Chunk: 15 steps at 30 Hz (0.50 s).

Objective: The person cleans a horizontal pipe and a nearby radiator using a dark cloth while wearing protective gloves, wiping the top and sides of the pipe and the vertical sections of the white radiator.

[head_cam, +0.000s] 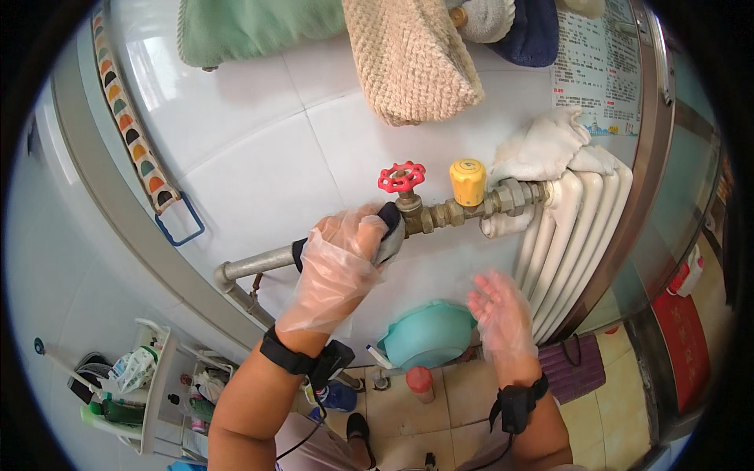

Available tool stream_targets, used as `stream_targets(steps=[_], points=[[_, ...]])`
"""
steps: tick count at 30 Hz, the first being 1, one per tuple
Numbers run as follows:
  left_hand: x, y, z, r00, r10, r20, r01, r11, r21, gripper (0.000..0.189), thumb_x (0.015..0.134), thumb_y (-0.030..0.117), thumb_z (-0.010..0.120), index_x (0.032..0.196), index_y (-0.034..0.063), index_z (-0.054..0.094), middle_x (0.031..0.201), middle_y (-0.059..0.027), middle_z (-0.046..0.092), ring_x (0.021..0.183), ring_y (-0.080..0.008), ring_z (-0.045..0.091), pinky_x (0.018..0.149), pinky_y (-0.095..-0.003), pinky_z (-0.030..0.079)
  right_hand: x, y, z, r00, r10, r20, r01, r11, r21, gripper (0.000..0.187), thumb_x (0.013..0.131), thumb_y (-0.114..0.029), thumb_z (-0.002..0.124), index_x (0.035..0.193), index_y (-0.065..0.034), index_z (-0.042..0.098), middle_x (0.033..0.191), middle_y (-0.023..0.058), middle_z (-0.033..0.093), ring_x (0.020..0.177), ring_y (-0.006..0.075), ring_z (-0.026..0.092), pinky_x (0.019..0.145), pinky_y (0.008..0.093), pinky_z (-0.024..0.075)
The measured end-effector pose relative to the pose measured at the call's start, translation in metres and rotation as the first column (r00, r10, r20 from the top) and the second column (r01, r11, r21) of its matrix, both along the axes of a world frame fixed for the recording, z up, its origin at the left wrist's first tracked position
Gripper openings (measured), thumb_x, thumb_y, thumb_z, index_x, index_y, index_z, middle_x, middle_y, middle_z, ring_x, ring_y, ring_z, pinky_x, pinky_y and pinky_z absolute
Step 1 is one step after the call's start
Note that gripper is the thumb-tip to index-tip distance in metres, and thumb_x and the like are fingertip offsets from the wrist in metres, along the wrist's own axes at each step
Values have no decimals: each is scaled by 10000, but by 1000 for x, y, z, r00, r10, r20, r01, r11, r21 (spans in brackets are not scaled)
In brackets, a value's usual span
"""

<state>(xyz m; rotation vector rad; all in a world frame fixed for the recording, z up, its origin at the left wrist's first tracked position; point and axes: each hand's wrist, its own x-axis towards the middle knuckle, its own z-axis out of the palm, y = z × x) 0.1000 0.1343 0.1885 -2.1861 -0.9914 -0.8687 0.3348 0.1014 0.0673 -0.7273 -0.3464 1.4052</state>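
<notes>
My left hand, in a clear plastic glove, grips a black and grey cloth around the metal heating pipe. Its knuckles hide much of the cloth. Just right of it stands a brass valve with a red handwheel. Farther along the same line is a yellow-capped valve, joined by fittings to the white radiator. My right hand, also gloved, is held in the air below the radiator's left side, palm showing and fingers slightly apart, with nothing in it.
Towels hang above, among them a beige one and a green one. White cloth drapes the radiator. Below are a turquoise basin and a red-lidded container. A loaded white rack stands at lower left.
</notes>
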Motion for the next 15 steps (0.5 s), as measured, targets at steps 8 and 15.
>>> stream_targets(steps=[8, 15], points=[[11, -13, 24, 976, 214, 36, -193, 932, -307, 443, 815, 232, 770, 1207, 77, 634, 958, -176, 692, 832, -347, 669, 747, -422, 538, -9, 5, -32, 998, 25, 64, -34, 989, 145, 485, 997, -183, 549, 1355, 117, 418, 1367, 227, 500, 1258, 335, 521, 1079, 386, 418], [5, -17, 56, 965, 214, 151, -60, 742, -668, 415, 811, 169, 740, 1203, 60, 659, 1001, -221, 693, 893, -371, 683, 795, -416, 545, 8, -3, -14, 992, 105, -76, -104, 994, 24, 518, 1006, -206, 538, 1398, 101, 396, 1416, 229, 471, 1306, 325, 474, 1127, 367, 374]])
